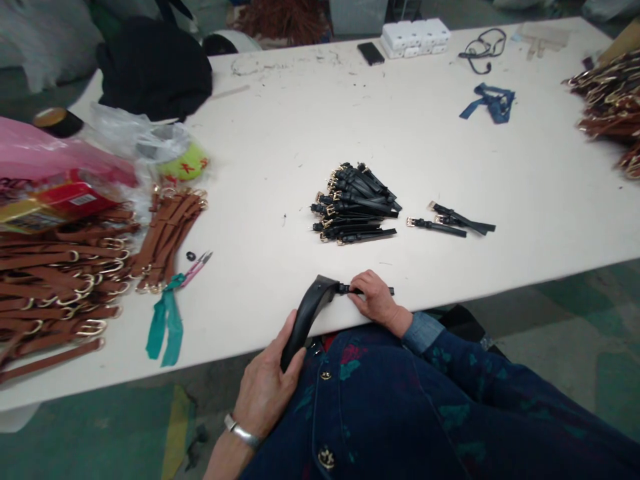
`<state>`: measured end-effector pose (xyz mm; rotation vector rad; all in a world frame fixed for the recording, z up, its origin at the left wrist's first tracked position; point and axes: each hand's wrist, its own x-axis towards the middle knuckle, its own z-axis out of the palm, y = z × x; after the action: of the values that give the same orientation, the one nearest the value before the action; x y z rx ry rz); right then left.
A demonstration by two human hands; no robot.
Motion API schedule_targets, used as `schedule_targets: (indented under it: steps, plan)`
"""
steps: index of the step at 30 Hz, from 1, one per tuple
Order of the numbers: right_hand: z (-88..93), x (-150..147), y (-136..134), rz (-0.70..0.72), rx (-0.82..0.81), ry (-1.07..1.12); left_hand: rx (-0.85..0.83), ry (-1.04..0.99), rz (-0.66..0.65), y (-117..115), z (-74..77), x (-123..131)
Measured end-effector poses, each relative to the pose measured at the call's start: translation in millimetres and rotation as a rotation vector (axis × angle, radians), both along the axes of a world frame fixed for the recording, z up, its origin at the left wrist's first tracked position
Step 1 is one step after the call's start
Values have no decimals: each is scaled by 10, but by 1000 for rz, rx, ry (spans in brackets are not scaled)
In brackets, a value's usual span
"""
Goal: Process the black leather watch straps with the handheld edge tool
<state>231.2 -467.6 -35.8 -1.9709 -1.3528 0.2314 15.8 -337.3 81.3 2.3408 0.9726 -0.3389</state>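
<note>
At the near edge of the table [250, 333], the left hand [265, 393] closes around a curved black form [305, 323] while the right hand [375, 300] pinches a black strap [386, 291]. Beyond them on the table lie brown straps [55, 280] and a black strap pile [355, 207], with a green floor [575, 297] below.

No legible text; white label [83, 199] on red packet [60, 197] too blurred, seemingly.
</note>
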Motion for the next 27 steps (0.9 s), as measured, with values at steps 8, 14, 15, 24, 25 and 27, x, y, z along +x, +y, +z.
schedule_targets:
  steps: [8,14,15,24,25,27]
  plan:
    - [-5,-12,21,-50,-30,11,-13,-34,5,34,-25,24]
    - [-50,-5,25,-44,-7,1,-40,5,-17,25,55,-140]
    - [-56,-6,27,-44,-10,-10,-38,12,-11,20,57,-110]
    - [37,-38,75,-30,-89,-118,-88,-67,55,66,-78,125]
    - [49,-36,87,-19,-104,-121,-96,-84,53,71,-84,118]
    - [66,-31,114,-3,-137,-111,-104,-106,51,73,-88,102]
